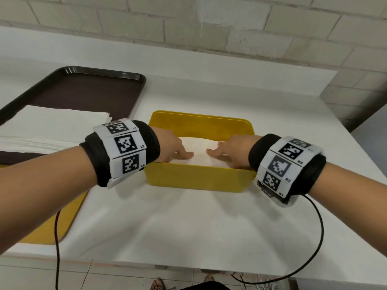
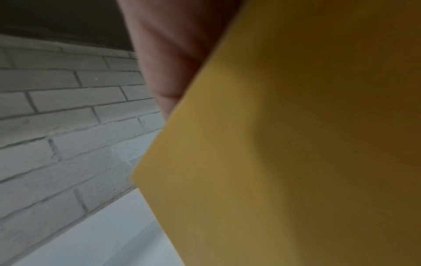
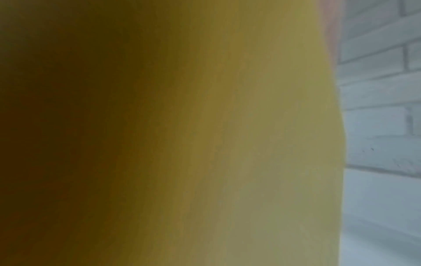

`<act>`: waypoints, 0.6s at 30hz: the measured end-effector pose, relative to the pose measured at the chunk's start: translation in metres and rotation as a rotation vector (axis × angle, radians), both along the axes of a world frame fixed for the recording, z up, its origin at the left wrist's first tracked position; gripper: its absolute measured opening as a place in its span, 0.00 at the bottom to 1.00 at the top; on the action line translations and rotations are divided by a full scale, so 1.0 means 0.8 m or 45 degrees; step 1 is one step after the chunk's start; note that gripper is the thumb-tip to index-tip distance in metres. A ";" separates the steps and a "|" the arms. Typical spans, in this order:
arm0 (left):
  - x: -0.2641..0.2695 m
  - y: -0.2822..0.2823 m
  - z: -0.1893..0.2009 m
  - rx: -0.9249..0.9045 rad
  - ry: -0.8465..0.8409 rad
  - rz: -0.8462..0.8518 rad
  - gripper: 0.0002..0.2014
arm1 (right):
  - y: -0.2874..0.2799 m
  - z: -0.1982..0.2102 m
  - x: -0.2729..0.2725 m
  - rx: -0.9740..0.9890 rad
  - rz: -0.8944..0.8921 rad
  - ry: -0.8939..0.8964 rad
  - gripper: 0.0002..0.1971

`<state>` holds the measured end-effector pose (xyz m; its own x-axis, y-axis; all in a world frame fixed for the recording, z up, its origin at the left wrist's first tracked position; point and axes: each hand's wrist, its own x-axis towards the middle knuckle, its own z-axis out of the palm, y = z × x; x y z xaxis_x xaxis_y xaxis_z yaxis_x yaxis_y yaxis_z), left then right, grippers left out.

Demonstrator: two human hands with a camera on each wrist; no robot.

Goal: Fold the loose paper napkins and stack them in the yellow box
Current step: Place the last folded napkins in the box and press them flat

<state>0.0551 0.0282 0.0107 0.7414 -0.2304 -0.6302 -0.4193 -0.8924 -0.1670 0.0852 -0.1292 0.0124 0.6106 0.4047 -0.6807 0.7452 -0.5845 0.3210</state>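
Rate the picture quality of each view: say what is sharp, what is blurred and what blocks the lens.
Head view: evenly lit and sharp, wide-angle bend at the edges; both hands, left hand and right hand, rest on the white folded napkins in the yellow plastic box. Left wrist view: dim, the box wall a close blur. Right wrist view: blurred box wall fills almost everything.

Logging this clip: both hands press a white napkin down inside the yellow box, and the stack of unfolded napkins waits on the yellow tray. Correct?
Not quite. The stack of napkins sits on the brown tray, as the head view shows. Both the left hand and right hand do press the napkin inside the yellow box.
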 end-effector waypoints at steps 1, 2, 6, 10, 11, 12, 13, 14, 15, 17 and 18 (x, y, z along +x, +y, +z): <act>-0.001 -0.001 0.000 0.026 0.004 -0.005 0.32 | 0.000 -0.001 -0.001 -0.008 0.002 -0.008 0.32; -0.002 -0.003 0.000 0.048 0.010 -0.006 0.32 | 0.000 -0.002 -0.003 -0.007 0.007 -0.012 0.32; -0.003 -0.004 -0.001 0.037 0.020 0.040 0.31 | -0.001 -0.007 -0.005 0.035 -0.007 -0.018 0.31; -0.006 0.000 0.004 -0.164 0.012 0.125 0.18 | -0.003 -0.005 -0.007 0.157 -0.119 -0.002 0.31; -0.008 0.003 0.009 -0.242 -0.010 0.159 0.19 | -0.005 -0.002 -0.008 0.227 -0.157 -0.004 0.31; -0.011 0.006 0.014 -0.317 -0.039 0.204 0.19 | -0.007 0.002 -0.010 0.304 -0.193 -0.013 0.31; -0.013 0.011 0.018 -0.383 -0.066 0.237 0.19 | -0.009 0.005 -0.011 0.379 -0.226 -0.023 0.31; -0.016 0.015 0.021 -0.421 -0.086 0.258 0.19 | -0.012 0.008 -0.013 0.452 -0.253 -0.030 0.30; -0.018 0.018 0.021 -0.446 -0.105 0.268 0.19 | -0.015 0.010 -0.016 0.515 -0.272 -0.026 0.28; -0.026 0.023 0.017 -0.427 -0.105 0.285 0.22 | -0.016 0.011 -0.019 0.580 -0.277 0.003 0.23; -0.029 0.024 0.013 -0.390 -0.089 0.300 0.26 | -0.015 0.009 -0.018 0.569 -0.272 0.023 0.22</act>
<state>0.0322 0.0474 0.0208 0.8352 -0.2182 -0.5048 -0.1938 -0.9758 0.1012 0.0705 -0.1409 0.0198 0.7014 0.5264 -0.4805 0.5969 -0.8023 -0.0075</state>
